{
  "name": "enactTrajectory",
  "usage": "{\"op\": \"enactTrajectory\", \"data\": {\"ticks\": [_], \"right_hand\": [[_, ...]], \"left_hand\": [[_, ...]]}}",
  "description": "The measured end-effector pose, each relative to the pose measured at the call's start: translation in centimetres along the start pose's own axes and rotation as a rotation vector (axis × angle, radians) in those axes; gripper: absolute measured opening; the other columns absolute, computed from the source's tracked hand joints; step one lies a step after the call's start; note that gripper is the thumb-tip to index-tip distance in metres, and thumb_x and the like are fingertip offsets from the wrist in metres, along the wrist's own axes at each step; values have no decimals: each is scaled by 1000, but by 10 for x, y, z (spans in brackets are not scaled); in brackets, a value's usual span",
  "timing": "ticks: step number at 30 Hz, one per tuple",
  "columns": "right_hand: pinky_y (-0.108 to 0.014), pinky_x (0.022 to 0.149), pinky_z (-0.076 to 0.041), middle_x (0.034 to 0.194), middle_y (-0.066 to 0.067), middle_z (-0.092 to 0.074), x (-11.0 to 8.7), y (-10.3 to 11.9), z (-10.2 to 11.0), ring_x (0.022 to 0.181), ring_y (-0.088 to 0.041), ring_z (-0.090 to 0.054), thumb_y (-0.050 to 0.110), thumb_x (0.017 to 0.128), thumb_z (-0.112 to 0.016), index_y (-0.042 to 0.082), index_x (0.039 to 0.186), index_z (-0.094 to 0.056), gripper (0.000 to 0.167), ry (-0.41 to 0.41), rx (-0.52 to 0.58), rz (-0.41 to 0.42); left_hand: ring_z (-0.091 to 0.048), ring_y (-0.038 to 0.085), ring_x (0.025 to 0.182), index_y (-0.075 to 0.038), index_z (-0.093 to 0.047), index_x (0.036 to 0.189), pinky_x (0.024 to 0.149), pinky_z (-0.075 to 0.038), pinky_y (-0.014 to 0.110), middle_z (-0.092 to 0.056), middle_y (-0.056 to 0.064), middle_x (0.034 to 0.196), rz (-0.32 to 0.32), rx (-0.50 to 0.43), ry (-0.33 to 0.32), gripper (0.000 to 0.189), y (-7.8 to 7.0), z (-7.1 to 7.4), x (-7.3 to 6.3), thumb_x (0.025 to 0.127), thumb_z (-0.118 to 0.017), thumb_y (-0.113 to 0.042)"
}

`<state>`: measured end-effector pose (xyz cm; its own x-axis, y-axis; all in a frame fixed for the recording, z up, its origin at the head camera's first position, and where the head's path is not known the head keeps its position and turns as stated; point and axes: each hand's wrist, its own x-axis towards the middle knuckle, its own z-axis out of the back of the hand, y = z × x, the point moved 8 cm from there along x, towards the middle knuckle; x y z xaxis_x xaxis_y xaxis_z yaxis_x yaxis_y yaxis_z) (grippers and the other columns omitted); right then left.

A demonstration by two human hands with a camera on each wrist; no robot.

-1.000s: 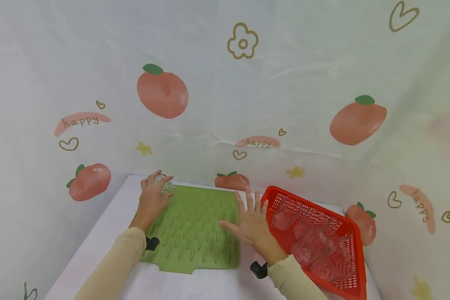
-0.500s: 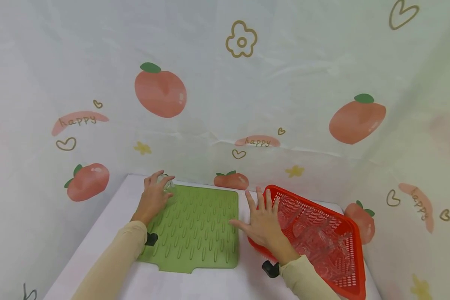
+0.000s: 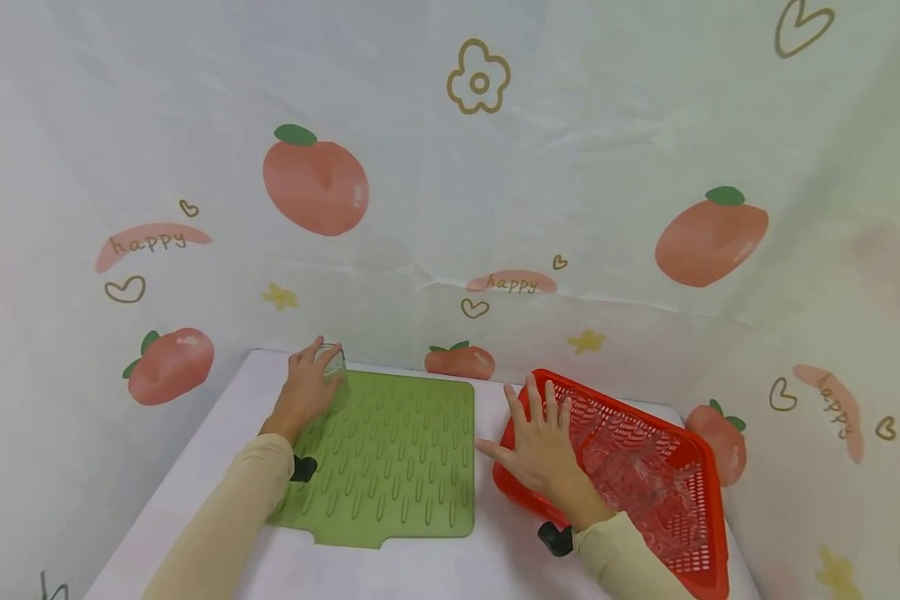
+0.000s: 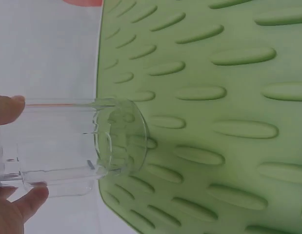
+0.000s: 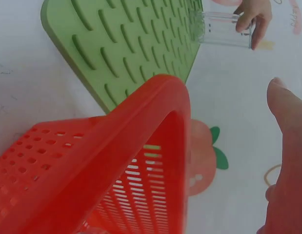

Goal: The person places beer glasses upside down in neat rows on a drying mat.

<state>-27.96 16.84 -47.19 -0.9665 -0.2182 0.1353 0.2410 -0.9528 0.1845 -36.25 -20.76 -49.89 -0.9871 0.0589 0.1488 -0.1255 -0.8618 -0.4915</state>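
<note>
At the far left corner of the green ridged mat point(image 3: 397, 454), my left hand point(image 3: 305, 390) holds a clear drinking glass point(image 4: 63, 146) near its top, thumb and fingers on opposite sides. The glass is upright, its base over the ridges at the mat's edge. My right hand point(image 3: 546, 457) is spread over the left side of the red plastic basket point(image 3: 512, 483), fingers apart and nothing in them. In the right wrist view the thumb point(image 5: 292, 126) is above the basket's rim. Several clear glasses point(image 3: 637, 479) lie in the basket, partly hidden by that hand.
A white table surface point(image 3: 487, 575) lies under mat and basket. Behind it hangs a white sheet point(image 3: 390, 292) printed with fruit and hearts, close to the mat's far edge. The mat's front edge has a tab point(image 3: 348, 540).
My right hand has moved right, from beside the mat to over the basket. The left hand stays at the mat's far left corner, and more of the glass shows below its fingers.
</note>
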Motion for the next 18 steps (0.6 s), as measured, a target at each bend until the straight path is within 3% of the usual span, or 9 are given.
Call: {"op": "enactTrajectory", "data": {"ticks": [4, 11, 18], "right_hand": [[-73, 123, -3, 173, -17, -6, 0, -6, -1, 158, -49, -3, 79, 85, -55, 19, 164, -22, 104, 22, -23, -23], [-73, 122, -4, 173, -18, -6, 1, -12, 1, 158, -49, -3, 78, 86, -56, 19, 165, -20, 104, 40, -26, -36], [-72, 124, -6, 173, -17, -5, 4, -23, 2, 158, -48, -4, 78, 87, -55, 19, 165, -15, 106, 45, -35, -58]], "left_hand": [[-21, 59, 145, -5, -39, 156, 108, -38, 71, -18, 28, 166, -22, 6, 13, 60, -4, 3, 2, 102, -62, -18], [-20, 60, 146, -6, -34, 158, 102, -44, 70, -16, 28, 167, 28, -54, 14, 70, -1, 8, 0, 99, -68, -22], [-7, 59, 150, -8, -1, 165, 108, -33, 75, 2, 27, 169, 121, -173, -14, 106, 15, 6, -6, 92, -76, -29]]}}
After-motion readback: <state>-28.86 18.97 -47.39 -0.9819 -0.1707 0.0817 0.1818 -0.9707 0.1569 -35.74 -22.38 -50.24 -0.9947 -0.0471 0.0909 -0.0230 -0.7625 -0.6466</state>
